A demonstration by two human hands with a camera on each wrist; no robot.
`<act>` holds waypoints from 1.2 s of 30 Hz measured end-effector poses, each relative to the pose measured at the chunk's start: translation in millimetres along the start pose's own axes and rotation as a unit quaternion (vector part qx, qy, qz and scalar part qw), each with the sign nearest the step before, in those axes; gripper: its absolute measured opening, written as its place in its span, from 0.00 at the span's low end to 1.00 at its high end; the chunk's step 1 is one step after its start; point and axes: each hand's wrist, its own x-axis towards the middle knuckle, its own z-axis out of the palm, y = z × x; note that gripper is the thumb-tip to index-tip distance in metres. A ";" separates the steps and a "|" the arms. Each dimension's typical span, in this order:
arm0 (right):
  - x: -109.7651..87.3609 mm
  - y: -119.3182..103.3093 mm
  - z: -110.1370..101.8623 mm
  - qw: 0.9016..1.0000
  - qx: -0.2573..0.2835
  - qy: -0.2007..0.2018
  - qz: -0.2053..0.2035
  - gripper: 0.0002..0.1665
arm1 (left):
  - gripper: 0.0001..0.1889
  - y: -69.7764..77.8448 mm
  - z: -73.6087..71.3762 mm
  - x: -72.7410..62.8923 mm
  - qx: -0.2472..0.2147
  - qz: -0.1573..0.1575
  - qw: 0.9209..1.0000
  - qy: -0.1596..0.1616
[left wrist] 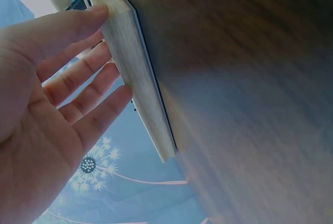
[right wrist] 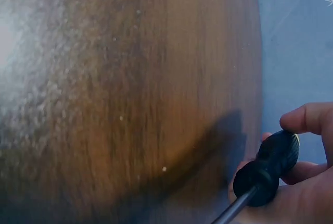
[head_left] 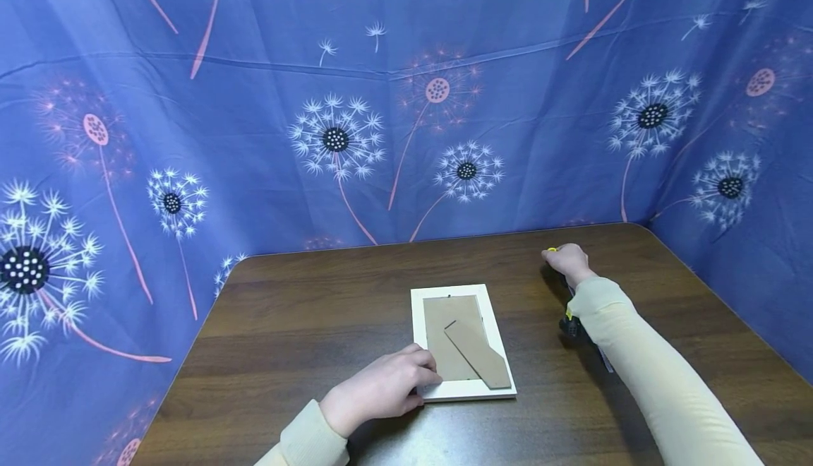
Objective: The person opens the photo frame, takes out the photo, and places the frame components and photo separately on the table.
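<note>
A white picture frame (head_left: 457,390) lies face down on the table, its brown backing and stand leg (head_left: 479,356) facing up. My left hand (head_left: 387,385) holds the frame's near left corner. In the left wrist view, the thumb lies at the frame's corner (left wrist: 130,41) and the fingers reach along its edge. At the far right, my right hand (head_left: 568,263) grips a screwdriver (right wrist: 273,166) by its black handle, which has a yellow end. Its metal shaft points back towards the wrist. Beside the right forearm, partly behind the sleeve, lies a black and yellow tool (head_left: 569,323).
The brown wooden table (head_left: 317,318) has rounded far corners. A blue cloth with dandelion prints (head_left: 394,134) hangs behind it and along the sides. The right forearm casts a shadow on the tabletop.
</note>
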 end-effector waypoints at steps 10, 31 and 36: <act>2.9 8.6 4.6 1.000 0.010 0.027 -0.007 0.23 | 0.17 -0.1 1.2 0.4 0.002 0.002 1.000 -0.001; 1.3 9.7 -7.7 0.993 -0.085 -0.019 -0.083 0.31 | 0.10 17.9 -9.3 19.0 0.070 -0.055 0.996 -0.009; -1.9 4.0 -16.0 0.988 -0.117 -0.036 -0.096 0.32 | 0.13 27.0 -12.7 31.3 0.090 -0.067 0.994 -0.002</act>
